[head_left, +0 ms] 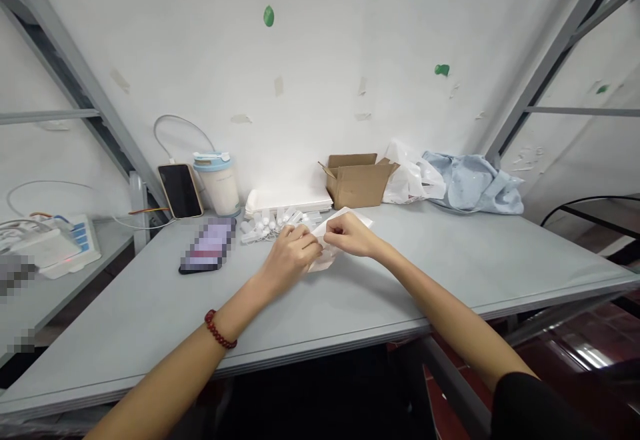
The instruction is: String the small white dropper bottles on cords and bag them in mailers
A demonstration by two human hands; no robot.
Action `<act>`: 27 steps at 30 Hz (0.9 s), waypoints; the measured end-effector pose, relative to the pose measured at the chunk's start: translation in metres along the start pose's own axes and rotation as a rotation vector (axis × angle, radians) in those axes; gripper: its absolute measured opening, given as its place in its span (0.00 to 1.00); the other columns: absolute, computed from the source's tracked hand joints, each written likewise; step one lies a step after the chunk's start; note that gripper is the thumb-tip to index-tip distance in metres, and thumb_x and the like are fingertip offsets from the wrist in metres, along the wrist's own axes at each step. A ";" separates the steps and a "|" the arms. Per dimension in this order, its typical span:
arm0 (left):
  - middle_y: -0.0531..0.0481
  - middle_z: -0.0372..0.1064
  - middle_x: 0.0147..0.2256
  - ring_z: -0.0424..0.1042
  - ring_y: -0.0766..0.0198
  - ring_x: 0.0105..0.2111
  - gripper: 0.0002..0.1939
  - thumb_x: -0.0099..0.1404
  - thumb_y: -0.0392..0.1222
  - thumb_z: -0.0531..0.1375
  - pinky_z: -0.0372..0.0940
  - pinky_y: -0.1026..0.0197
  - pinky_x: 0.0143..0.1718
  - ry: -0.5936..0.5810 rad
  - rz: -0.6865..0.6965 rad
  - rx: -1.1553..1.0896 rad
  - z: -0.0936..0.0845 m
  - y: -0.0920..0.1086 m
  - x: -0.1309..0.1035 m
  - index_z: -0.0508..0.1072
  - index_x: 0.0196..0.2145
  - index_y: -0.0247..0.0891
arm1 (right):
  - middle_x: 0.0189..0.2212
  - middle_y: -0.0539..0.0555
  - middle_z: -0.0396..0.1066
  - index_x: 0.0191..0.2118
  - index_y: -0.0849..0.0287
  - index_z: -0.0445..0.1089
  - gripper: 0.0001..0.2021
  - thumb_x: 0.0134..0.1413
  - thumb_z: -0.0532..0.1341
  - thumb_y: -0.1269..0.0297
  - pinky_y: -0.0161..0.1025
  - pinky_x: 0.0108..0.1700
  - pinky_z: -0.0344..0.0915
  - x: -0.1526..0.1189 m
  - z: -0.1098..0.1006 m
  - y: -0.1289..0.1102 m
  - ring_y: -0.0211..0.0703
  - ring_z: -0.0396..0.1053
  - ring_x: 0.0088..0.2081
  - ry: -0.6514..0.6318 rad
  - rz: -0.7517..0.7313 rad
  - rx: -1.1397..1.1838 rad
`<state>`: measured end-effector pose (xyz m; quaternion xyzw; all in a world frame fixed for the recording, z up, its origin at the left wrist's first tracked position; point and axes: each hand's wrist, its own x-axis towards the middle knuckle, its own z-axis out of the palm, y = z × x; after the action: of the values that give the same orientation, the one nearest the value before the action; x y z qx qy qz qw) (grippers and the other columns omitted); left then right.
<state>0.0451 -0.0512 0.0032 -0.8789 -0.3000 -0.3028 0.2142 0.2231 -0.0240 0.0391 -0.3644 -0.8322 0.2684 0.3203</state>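
Note:
My left hand (294, 255) is closed, its fingertips pinching the near left part of a thin white paper-like piece (323, 265). Close on the other side, my right hand (349, 233) is curled closed over the same piece, which shows behind it and below it. Whether the piece is a sheet or a small bag, I cannot tell. Just behind my left hand lies a heap of small white and clear plastic pieces (265, 225). A stack of flat white sheets or envelopes (290, 200) rests behind that heap. My fingers hide the middle of the held piece.
On the grey table (425, 253), a phone (209, 243) lies at left. Behind it stand a propped phone (180, 190) on a cable and a blue-lidded cup (218, 183). An open cardboard box (363, 183), white plastic bag (413, 177) and light-blue cloth (473, 183) line the wall.

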 end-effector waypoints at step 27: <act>0.42 0.68 0.32 0.66 0.53 0.37 0.04 0.59 0.31 0.54 0.59 0.54 0.36 -0.374 -0.225 0.020 -0.001 0.003 0.003 0.68 0.29 0.34 | 0.13 0.44 0.49 0.15 0.60 0.52 0.12 0.42 0.55 0.70 0.33 0.23 0.43 -0.009 0.015 -0.010 0.29 0.46 0.19 -0.361 -0.069 -0.180</act>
<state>0.0485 -0.0528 0.0052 -0.8786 -0.4337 -0.1533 0.1282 0.2128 -0.0396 0.0334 -0.3090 -0.9087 0.2427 0.1412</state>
